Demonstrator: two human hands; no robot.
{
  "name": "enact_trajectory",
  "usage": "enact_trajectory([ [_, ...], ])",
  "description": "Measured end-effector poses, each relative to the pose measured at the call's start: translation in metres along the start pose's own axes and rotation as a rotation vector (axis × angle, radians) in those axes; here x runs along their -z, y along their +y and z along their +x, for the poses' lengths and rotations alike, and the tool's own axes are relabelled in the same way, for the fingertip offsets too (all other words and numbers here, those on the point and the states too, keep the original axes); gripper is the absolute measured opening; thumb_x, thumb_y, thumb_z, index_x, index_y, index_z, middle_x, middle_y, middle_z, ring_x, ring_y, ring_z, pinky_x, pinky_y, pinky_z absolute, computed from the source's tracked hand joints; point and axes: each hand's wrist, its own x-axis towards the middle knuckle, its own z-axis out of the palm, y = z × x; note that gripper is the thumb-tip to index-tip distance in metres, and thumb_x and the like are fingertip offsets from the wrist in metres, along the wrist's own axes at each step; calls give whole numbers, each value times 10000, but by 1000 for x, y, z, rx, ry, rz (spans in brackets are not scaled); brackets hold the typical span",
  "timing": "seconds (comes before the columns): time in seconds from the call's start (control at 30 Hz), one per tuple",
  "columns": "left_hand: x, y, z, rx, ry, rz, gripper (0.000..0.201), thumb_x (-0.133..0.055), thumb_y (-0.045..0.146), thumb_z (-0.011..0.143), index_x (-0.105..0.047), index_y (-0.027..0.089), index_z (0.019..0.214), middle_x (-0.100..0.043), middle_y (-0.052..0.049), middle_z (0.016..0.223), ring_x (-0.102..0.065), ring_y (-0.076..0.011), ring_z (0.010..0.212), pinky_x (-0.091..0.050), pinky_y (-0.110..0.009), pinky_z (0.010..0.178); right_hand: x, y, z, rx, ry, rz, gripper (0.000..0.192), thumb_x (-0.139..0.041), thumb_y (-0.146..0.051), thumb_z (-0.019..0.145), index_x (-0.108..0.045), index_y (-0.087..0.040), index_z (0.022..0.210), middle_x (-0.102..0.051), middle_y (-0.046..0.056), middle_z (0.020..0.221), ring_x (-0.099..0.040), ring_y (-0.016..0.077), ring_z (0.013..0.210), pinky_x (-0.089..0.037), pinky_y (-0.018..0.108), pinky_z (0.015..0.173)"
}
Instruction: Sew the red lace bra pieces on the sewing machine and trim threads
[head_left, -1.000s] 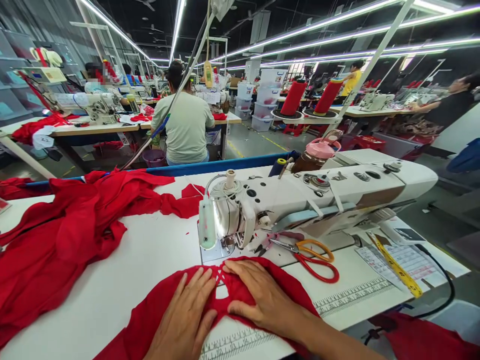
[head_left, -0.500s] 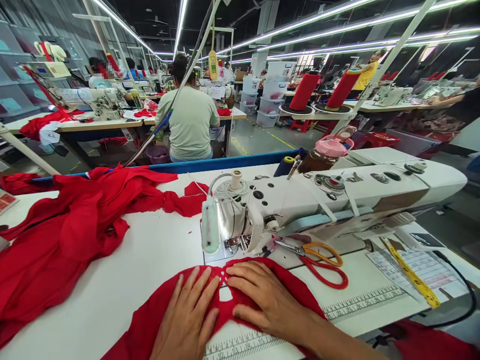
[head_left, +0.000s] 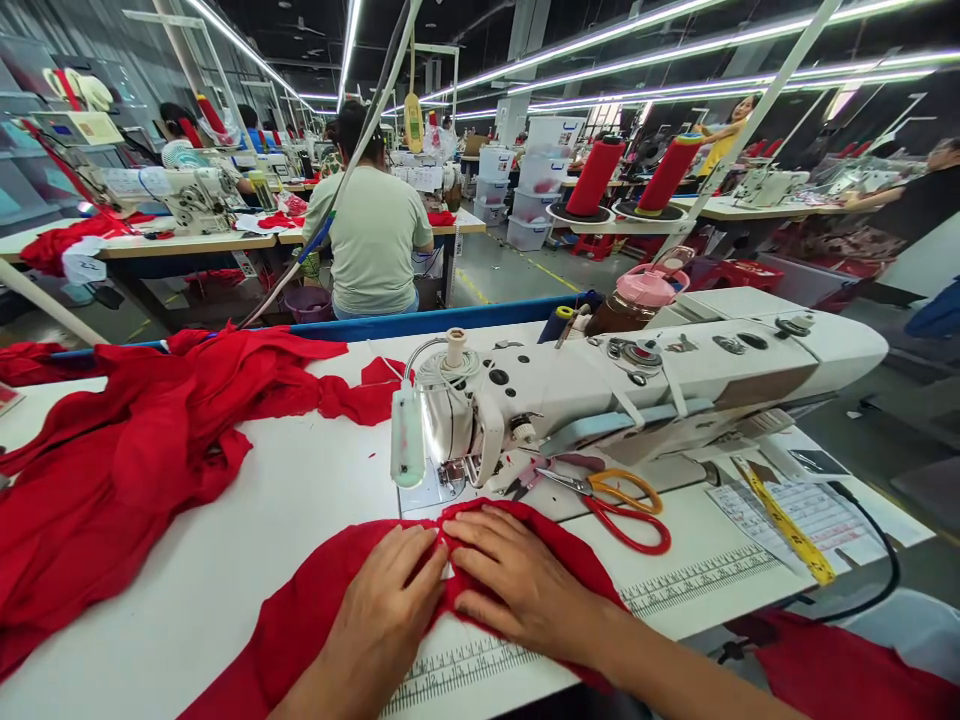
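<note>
Below needle, red fabric [head_left: 315, 610] long axis left-right, both hands [head_left: 390, 610] [head_left: 517, 585] flat.

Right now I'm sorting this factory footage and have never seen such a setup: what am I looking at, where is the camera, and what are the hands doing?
The camera sits on a worker's head, looking forward and down, so the two bare hands at the bottom are that person's own. The left hand and right hand lie flat on a piece of red fabric, fingertips close together, pressing it to the white table; neither grips anything. Just beyond is a white sewing machine, its needle end near the cloth. Beside it lie scissors with orange and red handles and a yellow measuring tape. A heap of red cloth lies to the left. Two red thread cones stand behind. Another person sits with their back to us at the next table.
</note>
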Motion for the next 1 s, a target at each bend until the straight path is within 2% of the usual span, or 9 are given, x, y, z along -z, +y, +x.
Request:
enact_trajectory([
  [0.1,-8,-2,-8,-12,-25,48,389,-449,125,992,-561,186,1359,-637,-125,1341,-604,-291,1234,-507,-567,1050,2,1,-1,16,-1,-31,279,-567,-365,1003,-640,-196,1214,-597,87,1402,-507,259,1320,-375,478,1156],
  [0.2,-3,-1,-10,35,-64,10,395,-474,184,1003,-523,228,1393,-623,-105,1362,-602,-292,1242,-510,-592,1041,4,1,-3,24,19,-49,273,-572,-369,999,-646,-200,1200,-616,92,1369,-526,261,1295,-404,471,1129],
  [0.27,5,0,-4,82,-69,-56,354,-477,220,1015,-528,240,1365,-644,-88,1323,-620,-274,1211,-529,-571,1029,4,1,-4,28,27,-56,266,-567,-364,1001,-646,-204,1198,-621,92,1359,-528,257,1287,-409,463,1121],
  [0.33,13,2,5,132,-23,-132,297,-457,217,1026,-545,222,1310,-670,-90,1249,-642,-247,1156,-566,-503,995,4,0,-4,32,36,-64,250,-560,-361,1002,-649,-206,1177,-620,91,1358,-527,256,1283,-409,461,1114],
  [0.43,13,2,13,116,23,-189,267,-422,153,1024,-571,187,1243,-666,-111,1216,-642,-223,1132,-586,-408,963,5,-1,-3,27,32,-67,253,-565,-363,994,-645,-202,1172,-623,96,1341,-521,260,1281,-404,463,1110],
  [0.53,3,0,6,4,-2,-86,309,-431,126,1007,-569,163,1281,-647,-134,1262,-625,-256,1176,-544,-489,1023,7,-1,-5,12,-2,-59,285,-566,-369,991,-624,-223,1228,-601,84,1370,-499,258,1299,-377,477,1126],
  [0.63,-5,-3,-6,-25,-6,50,365,-447,133,996,-549,169,1345,-632,-142,1312,-601,-297,1231,-496,-591,1048,10,0,-9,12,-34,-41,286,-551,-385,1003,-620,-255,1248,-563,64,1429,-477,252,1326,-357,487,1139],
  [0.83,-3,2,-6,17,-65,125,427,-470,186,997,-517,217,1420,-652,-111,1301,-623,-276,1200,-527,-542,1018,13,0,-11,17,-26,-27,374,-596,-369,973,-591,-215,1313,-591,100,1396,-489,263,1320,-372,480,1132],
  [1.0,-1,5,-5,26,-47,215,461,-482,193,982,-517,246,1438,-645,-108,1322,-617,-278,1204,-501,-561,1031,14,0,-13,9,-32,-39,344,-586,-370,981,-613,-223,1291,-589,80,1416,-485,271,1331,-389,495,1118],
])
